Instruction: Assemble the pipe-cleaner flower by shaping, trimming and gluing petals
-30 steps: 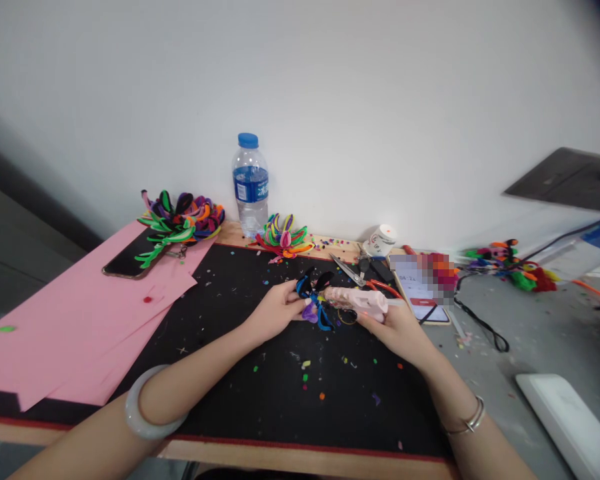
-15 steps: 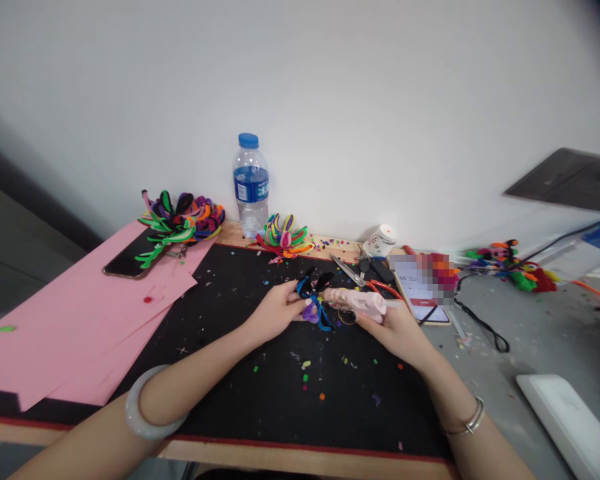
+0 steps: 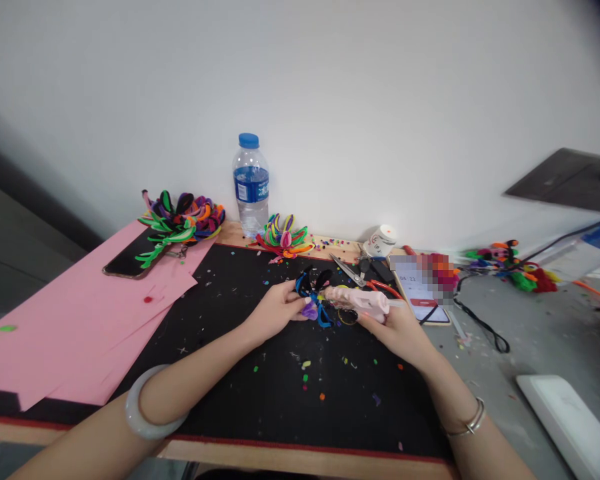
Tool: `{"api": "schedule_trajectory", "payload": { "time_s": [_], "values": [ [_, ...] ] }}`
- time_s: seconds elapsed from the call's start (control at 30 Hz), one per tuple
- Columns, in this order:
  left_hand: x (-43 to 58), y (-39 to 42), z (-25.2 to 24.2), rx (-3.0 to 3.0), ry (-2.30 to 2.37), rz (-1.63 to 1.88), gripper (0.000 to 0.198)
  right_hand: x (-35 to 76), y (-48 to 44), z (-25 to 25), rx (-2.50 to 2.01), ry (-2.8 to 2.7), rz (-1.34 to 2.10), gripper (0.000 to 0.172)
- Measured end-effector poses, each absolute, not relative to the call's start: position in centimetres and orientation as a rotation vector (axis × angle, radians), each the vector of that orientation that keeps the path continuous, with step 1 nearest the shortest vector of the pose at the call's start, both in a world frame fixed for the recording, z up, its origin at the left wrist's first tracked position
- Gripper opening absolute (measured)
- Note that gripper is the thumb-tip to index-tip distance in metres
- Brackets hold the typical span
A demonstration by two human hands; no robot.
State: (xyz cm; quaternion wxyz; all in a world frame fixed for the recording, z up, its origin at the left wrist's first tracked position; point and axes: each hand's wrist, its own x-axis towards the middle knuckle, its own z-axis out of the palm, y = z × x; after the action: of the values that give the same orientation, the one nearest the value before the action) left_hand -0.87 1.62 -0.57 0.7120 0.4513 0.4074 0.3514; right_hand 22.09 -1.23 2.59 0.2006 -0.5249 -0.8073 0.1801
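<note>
Above the middle of the black mat (image 3: 260, 413), the left hand (image 3: 279, 308) grasps a fuzzy blue, black and purple piece (image 3: 324, 313) between thumb and fingers. The right hand (image 3: 401, 332), over the right half of the mat, is wrapped around a pale pink glue gun (image 3: 367, 302), its nozzle aimed left at the piece; whether the tip touches it, I cannot tell. Small coloured scraps lie scattered on the mat. At the mat's far right corner lie scissors (image 3: 386, 289) with orange-red handles, and beyond that corner is a white container (image 3: 381, 240). Just right of the mat, a phone with a lit screen (image 3: 411, 283) rests on the grey surface (image 3: 485, 380); farther right of the mat is a white flat device (image 3: 565, 413). Beyond the mat's far edge, toward its left, a water bottle (image 3: 251, 193) stands upright, with a small multicoloured fuzzy bunch (image 3: 286, 235) right at that edge. Pink sheets (image 3: 75, 313) overlap the mat's left side, bearing a dark phone (image 3: 127, 259) and a larger fuzzy bunch (image 3: 195, 217) toward the mat's far left.
</note>
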Motion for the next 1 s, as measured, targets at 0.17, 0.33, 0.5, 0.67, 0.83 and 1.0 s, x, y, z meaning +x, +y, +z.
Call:
{"api": "schedule_trajectory", "payload": {
  "time_s": [0.17, 0.33, 0.5, 0.67, 0.83, 1.0],
  "values": [
    [-1.06, 1.7, -0.2, 0.99, 0.929, 0.78, 0.03, 21.83, -1.37, 2.77, -1.384, -2.202, 0.564, 0.024],
    [-0.96, 1.64, 0.17, 0.985, 0.934, 0.76, 0.029, 21.92, -1.45, 2.57, -1.415, -2.167, 0.57, 0.023],
    [-0.93, 1.58, -0.16, 1.016, 0.912, 0.766, 0.029, 22.05, -1.42, 2.45, -1.417, -2.214, 0.555, 0.024],
    [-0.91, 1.58, -0.35, 1.026, 0.914, 0.783, 0.031, 21.89, -1.42, 2.47, -1.396, -2.253, 0.581, 0.027],
    [-0.85, 1.57, -0.34, 1.02, 0.907, 0.785, 0.034, 21.8, -1.46, 2.4, -1.392, -2.264, 0.606, 0.029],
    [-0.87, 1.56, -0.34, 1.021, 0.916, 0.781, 0.034, 21.84, -1.46, 2.37, -1.398, -2.27, 0.63, 0.029]
  ]
}}
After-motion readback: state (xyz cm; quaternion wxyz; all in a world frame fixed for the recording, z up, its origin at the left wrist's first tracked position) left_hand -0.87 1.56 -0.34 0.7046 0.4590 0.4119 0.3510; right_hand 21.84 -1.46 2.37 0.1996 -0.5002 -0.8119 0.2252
